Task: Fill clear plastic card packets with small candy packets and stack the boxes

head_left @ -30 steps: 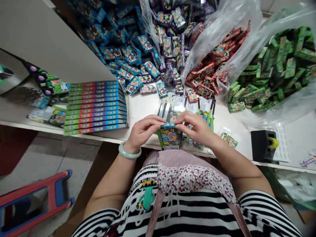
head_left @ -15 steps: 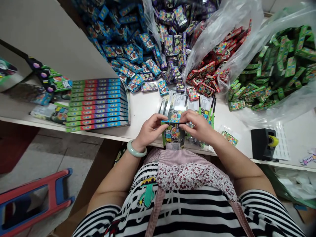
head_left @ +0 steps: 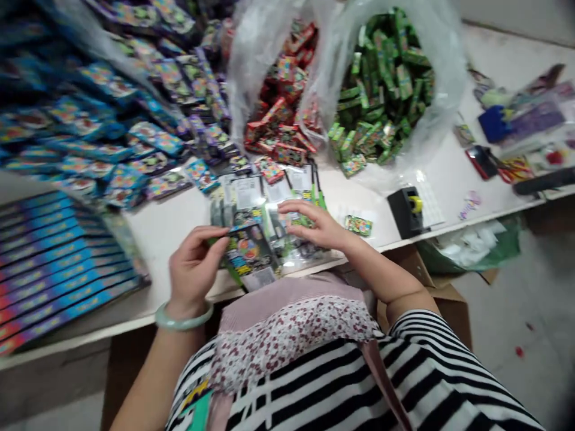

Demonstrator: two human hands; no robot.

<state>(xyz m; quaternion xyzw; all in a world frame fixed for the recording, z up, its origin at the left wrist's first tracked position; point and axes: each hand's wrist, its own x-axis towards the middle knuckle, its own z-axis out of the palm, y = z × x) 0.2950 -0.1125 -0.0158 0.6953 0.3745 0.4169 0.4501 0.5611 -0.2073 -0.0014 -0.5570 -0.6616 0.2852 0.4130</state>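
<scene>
My left hand [head_left: 195, 266] pinches the upper left corner of a dark printed plastic pouch [head_left: 252, 254] with colourful pictures and a pale label. The pouch tilts at the front edge of the table. My right hand [head_left: 317, 228] has its fingers apart over a spread of similar pouches [head_left: 247, 190] and holds nothing. Whether its fingertips touch them I cannot tell. On top of those pouches lies a small red box [head_left: 269, 170]. A small blue box [head_left: 201, 175] rests just left of them. Motion blurs much of the picture.
Blue boxes [head_left: 153, 137] and purple boxes [head_left: 197, 78] are heaped at the back left. Plastic bags hold red boxes [head_left: 281, 117] and green boxes [head_left: 381, 84]. A stack of striped cartons [head_left: 67, 257] stands left. At right are a small green packet [head_left: 358, 225] and a black tape dispenser [head_left: 404, 212].
The view has swung to the right. Both hands were at the pouch's top edge; my right hand has let go and moved right, opening. My left hand still holds the pouch, now more tilted.
</scene>
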